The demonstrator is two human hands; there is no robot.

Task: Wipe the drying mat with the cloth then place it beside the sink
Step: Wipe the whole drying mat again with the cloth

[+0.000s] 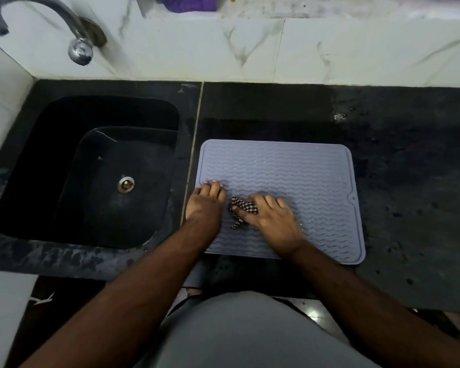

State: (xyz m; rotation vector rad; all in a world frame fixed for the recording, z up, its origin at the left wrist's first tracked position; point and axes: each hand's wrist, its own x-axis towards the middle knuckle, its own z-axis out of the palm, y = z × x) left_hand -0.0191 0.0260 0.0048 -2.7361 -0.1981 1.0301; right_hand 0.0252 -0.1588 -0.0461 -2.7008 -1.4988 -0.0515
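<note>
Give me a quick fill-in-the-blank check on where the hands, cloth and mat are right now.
1. The checked cloth is under the ____ hand.
2. The left hand presses flat on the grey ____.
3. The sink lies to the mat's ____.

Missing words: right; mat; left

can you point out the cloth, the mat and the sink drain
cloth (243,204): head view, on the checked fabric showing beside the right hand's fingers
mat (290,166): head view, on its bare wavy middle
sink drain (126,184): head view, on the metal ring
</note>
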